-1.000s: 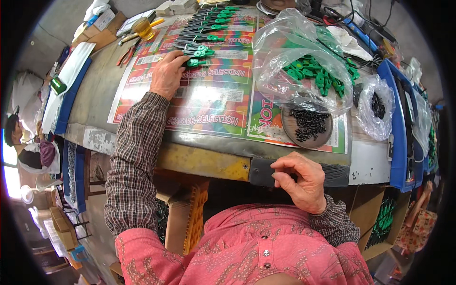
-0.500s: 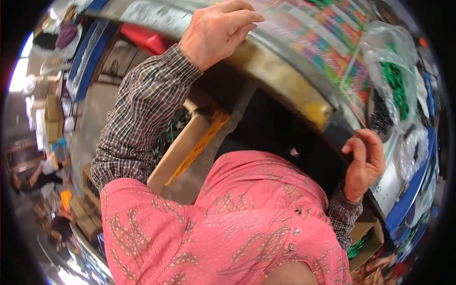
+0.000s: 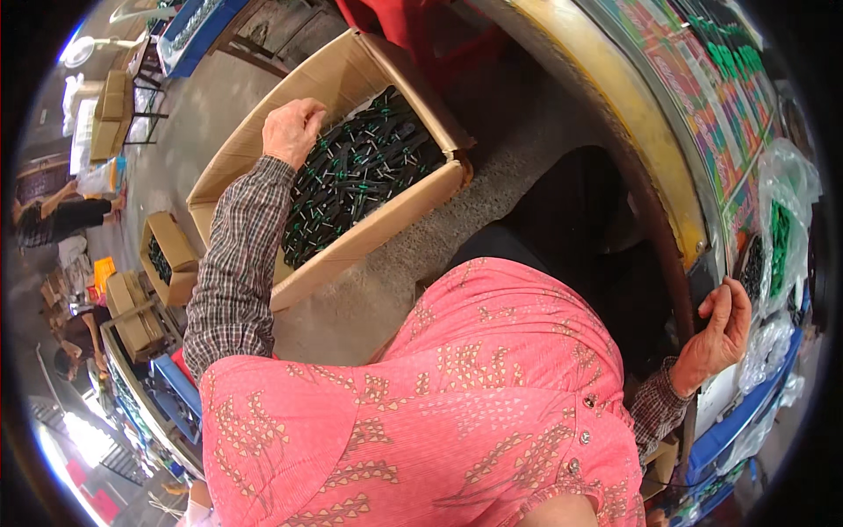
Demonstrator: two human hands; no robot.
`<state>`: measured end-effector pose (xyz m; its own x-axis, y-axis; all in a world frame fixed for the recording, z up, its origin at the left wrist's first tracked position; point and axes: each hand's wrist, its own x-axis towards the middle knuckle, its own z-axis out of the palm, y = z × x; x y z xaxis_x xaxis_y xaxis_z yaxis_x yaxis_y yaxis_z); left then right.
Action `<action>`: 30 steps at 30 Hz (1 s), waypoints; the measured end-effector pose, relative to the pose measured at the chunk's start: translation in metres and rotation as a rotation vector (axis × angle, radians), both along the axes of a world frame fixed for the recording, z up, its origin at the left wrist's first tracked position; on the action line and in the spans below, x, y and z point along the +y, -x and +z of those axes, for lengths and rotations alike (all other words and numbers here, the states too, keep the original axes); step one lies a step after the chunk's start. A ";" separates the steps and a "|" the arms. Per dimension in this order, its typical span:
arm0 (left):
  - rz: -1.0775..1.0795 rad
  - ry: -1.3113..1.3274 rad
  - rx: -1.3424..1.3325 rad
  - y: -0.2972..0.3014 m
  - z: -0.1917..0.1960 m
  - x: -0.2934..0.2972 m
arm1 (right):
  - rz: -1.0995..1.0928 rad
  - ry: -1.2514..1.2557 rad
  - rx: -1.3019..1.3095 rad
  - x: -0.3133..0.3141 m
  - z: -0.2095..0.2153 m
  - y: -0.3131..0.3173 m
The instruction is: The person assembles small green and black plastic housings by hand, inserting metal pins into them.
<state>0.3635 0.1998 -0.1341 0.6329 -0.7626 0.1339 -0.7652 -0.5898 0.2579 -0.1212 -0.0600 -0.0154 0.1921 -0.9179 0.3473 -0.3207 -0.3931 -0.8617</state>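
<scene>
My left hand point(image 3: 293, 132) is over the far-left side of an open cardboard box point(image 3: 358, 239), its fingers bent together and pointing down. Whatever it may hold is hidden. Inside the box lies a heap of small, slim black pieces point(image 3: 373, 167) with green parts and shiny metal tips. On the right, my right hand point(image 3: 716, 338) is beside the edge of the worktable point(image 3: 645, 114), with thumb and fingers curled together. A thin dark line shows at its fingertips, too small to name.
Rows of black and green pieces point(image 3: 724, 48) lie on the patterned table top. A clear plastic bag point(image 3: 784, 202) with green parts sits at the right. Smaller cartons point(image 3: 169, 255), another person point(image 3: 66, 215) and a blue tray point(image 3: 193, 35) are farther left.
My left hand has gone from the table edge down and left to over the box. The view has turned left, bringing the box into sight. The right hand's fingers have drawn closer together.
</scene>
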 end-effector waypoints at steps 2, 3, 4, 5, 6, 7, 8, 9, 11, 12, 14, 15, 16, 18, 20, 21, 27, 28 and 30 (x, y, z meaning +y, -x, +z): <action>0.071 -0.022 0.057 -0.017 -0.032 0.020 | -0.035 0.015 0.023 0.001 -0.002 0.000; 0.127 -0.046 0.108 -0.023 -0.047 0.027 | -0.029 0.018 0.027 0.001 -0.002 0.001; 0.192 -0.103 0.123 -0.028 -0.060 0.031 | -0.037 0.029 0.033 0.001 -0.003 0.002; 0.195 -0.100 0.125 -0.025 -0.069 0.031 | -0.046 0.039 0.037 0.000 -0.004 0.003; 0.197 -0.095 0.111 -0.019 -0.079 0.029 | -0.037 0.062 0.049 -0.002 -0.005 0.004; 0.200 -0.091 0.096 -0.013 -0.087 0.025 | -0.034 0.062 0.048 0.000 -0.006 0.001; 0.201 -0.112 0.142 -0.008 -0.095 0.018 | -0.058 0.059 0.062 0.001 -0.005 -0.001; 0.191 -0.101 0.162 -0.003 -0.102 0.010 | -0.081 0.056 0.076 0.002 -0.005 -0.002; 0.209 -0.111 0.190 0.000 -0.114 -0.008 | -0.072 0.062 0.075 0.000 -0.005 0.000; 0.212 -0.111 0.191 -0.003 -0.121 -0.014 | -0.069 0.066 0.073 0.000 -0.006 0.000; 0.135 -0.056 0.150 -0.008 -0.136 -0.031 | -0.082 0.068 0.082 0.000 -0.006 0.001; 0.135 -0.059 0.153 -0.011 -0.142 -0.037 | -0.087 0.067 0.088 0.000 -0.007 0.001; 0.114 -0.099 0.108 -0.014 -0.147 -0.046 | -0.089 0.069 0.092 -0.001 -0.007 0.000; 0.075 -0.098 0.065 -0.011 -0.157 -0.057 | -0.106 0.082 0.114 0.000 -0.007 0.000; 0.054 -0.082 0.058 -0.006 -0.163 -0.069 | -0.115 0.073 0.130 0.001 -0.006 -0.002; 0.036 -0.068 0.050 -0.006 -0.166 -0.073 | -0.122 0.063 0.145 0.001 -0.005 -0.003; -0.020 -0.234 -0.121 -0.015 -0.179 -0.088 | -0.139 0.087 0.199 0.002 -0.006 -0.004; -0.020 -0.284 -0.105 -0.011 -0.172 -0.092 | -0.141 0.088 0.201 0.002 -0.006 -0.004; -0.023 -0.333 -0.088 -0.005 -0.166 -0.098 | -0.151 0.084 0.202 0.003 -0.006 -0.006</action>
<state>0.3680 0.1018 -0.3000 0.6124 -0.7873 -0.0712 -0.7898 -0.6132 -0.0135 -0.1150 -0.0573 -0.0215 0.1281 -0.9109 0.3922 -0.5439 -0.3952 -0.7402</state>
